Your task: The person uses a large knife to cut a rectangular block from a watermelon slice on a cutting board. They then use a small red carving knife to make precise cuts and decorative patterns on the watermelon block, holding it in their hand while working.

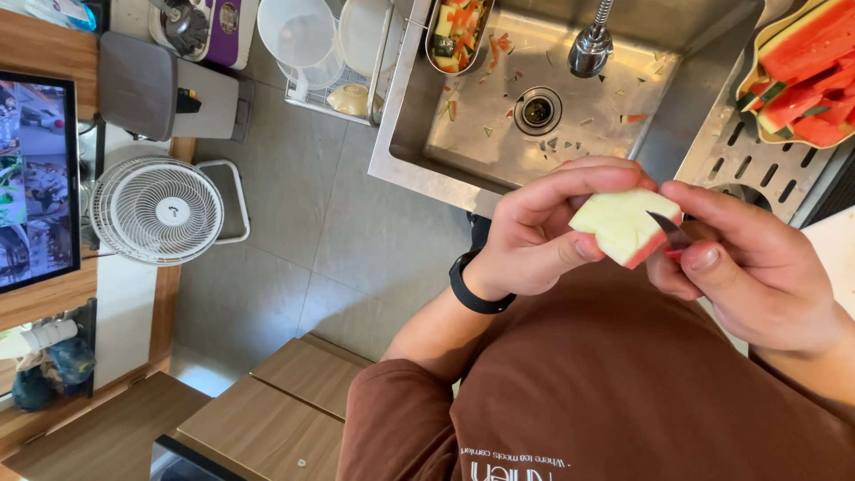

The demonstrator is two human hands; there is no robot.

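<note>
- A stainless steel sink basin [481, 134] takes up the top middle of the view, with bits of peel scattered around its round drain [538, 110] and a chrome tap [591, 44] hanging over it
- A grey tiled floor [294, 232] spreads out to one side of the sink, with a round white fan [157, 211] standing on it
- A perforated metal draining board [744, 156] lies beside the sink and carries a yellow wavy-edged dish [757, 53] filled with red watermelon slices [810, 71]
- A narrow metal tray [431, 36] of chopped red and yellow scraps hangs at the far rim of the sink
- The left hand [534, 236], with a black band [472, 289] on its wrist, has its grip closed around a pale wedge of apple with red skin [619, 224], thumb below and fingers curled over the top
- The apple wedge is held in the air in front of the person's brown shirt, just below the near rim of the sink
- The right hand [748, 267] has its grip closed on a small knife with a dark blade [670, 232], whose blade touches the cut face of the wedge near the red skin
</note>
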